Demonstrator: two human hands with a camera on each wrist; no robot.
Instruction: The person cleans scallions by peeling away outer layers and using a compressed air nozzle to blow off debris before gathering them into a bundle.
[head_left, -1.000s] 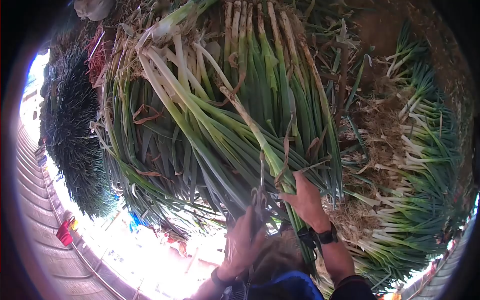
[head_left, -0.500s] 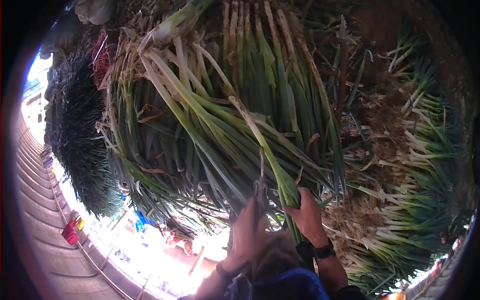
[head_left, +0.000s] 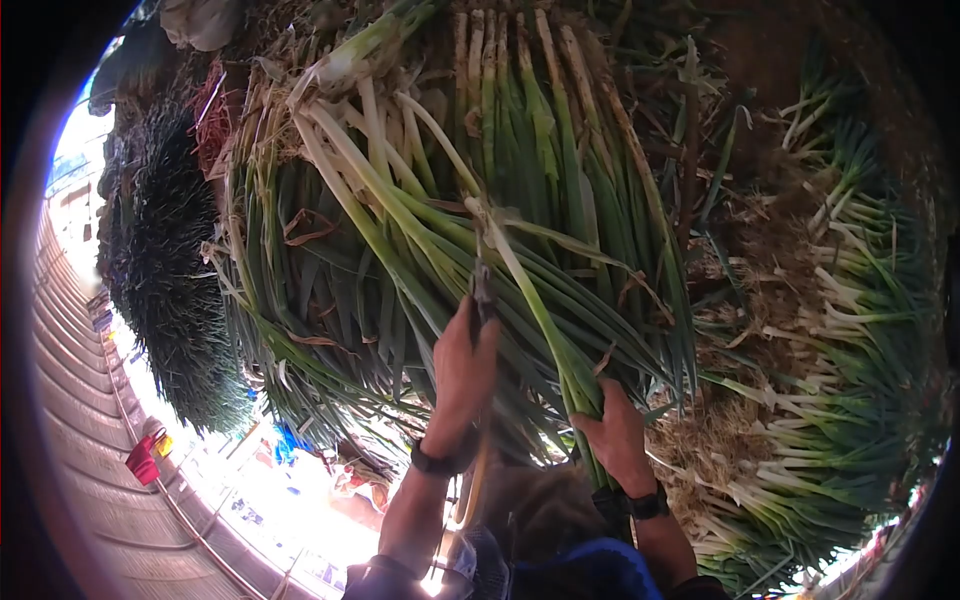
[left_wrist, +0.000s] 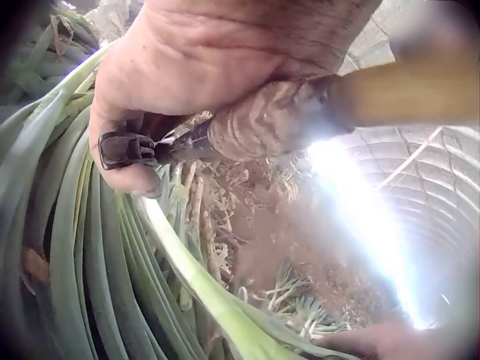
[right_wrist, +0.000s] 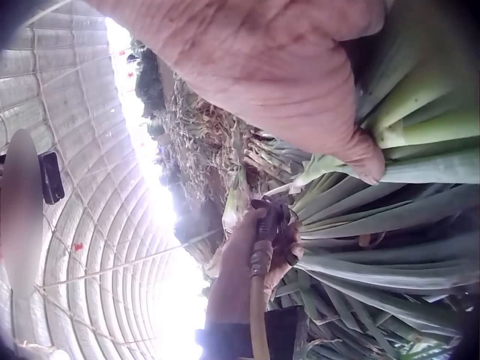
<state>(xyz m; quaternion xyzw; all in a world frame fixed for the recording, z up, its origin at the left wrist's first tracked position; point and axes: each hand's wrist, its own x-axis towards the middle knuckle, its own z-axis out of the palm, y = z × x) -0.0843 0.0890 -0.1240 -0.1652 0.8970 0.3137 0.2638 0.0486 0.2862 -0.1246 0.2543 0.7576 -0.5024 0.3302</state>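
Note:
In the head view my left hand grips a spray-gun-like blow gun, its thin nozzle at the pale stalk of a green onion. The left wrist view shows my fingers curled around the gun's wrapped handle, where a yellow hose joins it. My right hand holds the green onion by its leaves, thumb pressed along them in the right wrist view. A loose, withered strip of leaf trails to the right from the stalk. Beneath both hands lies a big pile of long green onions.
More green onions lie in a long row on the right, over roots and soil. A dark green heap stands on the left, with red string near it. Ribbed greenhouse sheeting curves beyond.
My left hand has moved up and forward with the blow gun along the stalk. My right hand has shifted slightly down with the leaves, and the withered outer leaf now hangs off rightward.

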